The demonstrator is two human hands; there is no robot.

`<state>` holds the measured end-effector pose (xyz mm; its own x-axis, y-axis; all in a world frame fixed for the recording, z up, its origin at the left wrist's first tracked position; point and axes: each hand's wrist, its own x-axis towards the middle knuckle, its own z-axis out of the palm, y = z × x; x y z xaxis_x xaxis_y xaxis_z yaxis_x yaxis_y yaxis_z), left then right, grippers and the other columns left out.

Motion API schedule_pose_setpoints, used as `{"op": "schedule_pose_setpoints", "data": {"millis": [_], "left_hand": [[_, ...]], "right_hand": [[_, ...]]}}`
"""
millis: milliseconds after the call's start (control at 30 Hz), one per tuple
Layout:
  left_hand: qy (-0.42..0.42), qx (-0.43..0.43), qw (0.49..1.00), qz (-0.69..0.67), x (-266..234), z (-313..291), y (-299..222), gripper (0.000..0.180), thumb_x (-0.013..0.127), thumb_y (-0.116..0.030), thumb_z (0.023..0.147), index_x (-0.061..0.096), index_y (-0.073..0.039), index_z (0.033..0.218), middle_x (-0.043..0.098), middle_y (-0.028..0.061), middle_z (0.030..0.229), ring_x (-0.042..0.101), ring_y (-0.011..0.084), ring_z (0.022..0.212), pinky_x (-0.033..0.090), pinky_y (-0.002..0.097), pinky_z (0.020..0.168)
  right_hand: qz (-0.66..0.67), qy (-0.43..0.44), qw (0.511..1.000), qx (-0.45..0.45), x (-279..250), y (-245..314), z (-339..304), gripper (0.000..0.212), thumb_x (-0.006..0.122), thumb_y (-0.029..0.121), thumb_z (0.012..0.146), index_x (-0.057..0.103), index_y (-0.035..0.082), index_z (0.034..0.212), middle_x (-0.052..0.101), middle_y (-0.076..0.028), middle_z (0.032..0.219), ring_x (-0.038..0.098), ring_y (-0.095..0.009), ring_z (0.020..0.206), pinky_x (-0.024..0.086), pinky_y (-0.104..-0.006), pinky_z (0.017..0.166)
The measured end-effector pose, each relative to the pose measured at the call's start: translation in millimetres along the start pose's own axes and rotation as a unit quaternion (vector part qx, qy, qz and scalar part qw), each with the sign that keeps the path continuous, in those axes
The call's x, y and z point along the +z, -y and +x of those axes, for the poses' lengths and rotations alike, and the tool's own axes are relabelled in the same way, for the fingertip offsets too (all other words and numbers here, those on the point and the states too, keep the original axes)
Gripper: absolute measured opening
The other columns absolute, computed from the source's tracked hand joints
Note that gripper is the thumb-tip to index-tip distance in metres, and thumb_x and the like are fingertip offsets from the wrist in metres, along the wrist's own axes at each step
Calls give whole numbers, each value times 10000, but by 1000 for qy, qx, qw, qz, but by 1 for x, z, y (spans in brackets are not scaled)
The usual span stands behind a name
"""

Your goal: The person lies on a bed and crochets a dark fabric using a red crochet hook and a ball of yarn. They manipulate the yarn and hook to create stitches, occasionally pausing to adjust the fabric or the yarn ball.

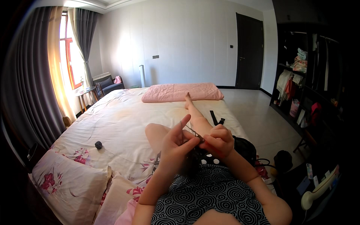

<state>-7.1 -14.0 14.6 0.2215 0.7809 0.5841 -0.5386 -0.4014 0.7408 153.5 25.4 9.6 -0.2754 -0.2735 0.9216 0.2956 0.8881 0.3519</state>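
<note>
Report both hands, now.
Left hand: index finger raised, other fingers closed on small, dark yarn work.
Right hand: fingers closed beside it; anything inside cannot be told.

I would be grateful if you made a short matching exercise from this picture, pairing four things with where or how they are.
Things:
1. small dark ball of yarn
2. folded pink quilt
3. dark door
4. left hand

Places and states:
A. shut, toward the right of the far wall
B. one finger raised, close to the right hand
C. on the left part of the bed, a thin thread trailing from it
D. laid across the bed's far end

Right pairs: 1-C, 2-D, 3-A, 4-B
</note>
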Motion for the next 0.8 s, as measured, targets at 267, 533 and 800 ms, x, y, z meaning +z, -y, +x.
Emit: {"op": "schedule_pose_setpoints", "data": {"millis": [267,533,800], "left_hand": [[28,-30,998,-44,-8,1,-5,632,580,54,738,271,70,1289,527,13,746,571,103,719,450,199,720],[25,-26,998,-49,-8,1,-3,584,571,52,745,317,62,1270,552,36,772,581,114,755,455,210,740],[-16,40,998,53,0,-1,3,466,549,40,778,382,56,1214,589,97,865,566,100,743,453,201,673]], "right_hand": [[144,-12,984,106,-9,-2,0,247,708,244,692,597,51,799,524,-45,715,468,-170,625,385,-270,550],[313,-51,904,286,-12,1,-3,195,607,189,766,542,19,696,498,-68,663,441,-167,648,356,-267,609],[362,-60,832,415,-3,11,-7,148,588,135,774,516,19,718,498,-66,704,438,-147,660,352,-241,618]]}}
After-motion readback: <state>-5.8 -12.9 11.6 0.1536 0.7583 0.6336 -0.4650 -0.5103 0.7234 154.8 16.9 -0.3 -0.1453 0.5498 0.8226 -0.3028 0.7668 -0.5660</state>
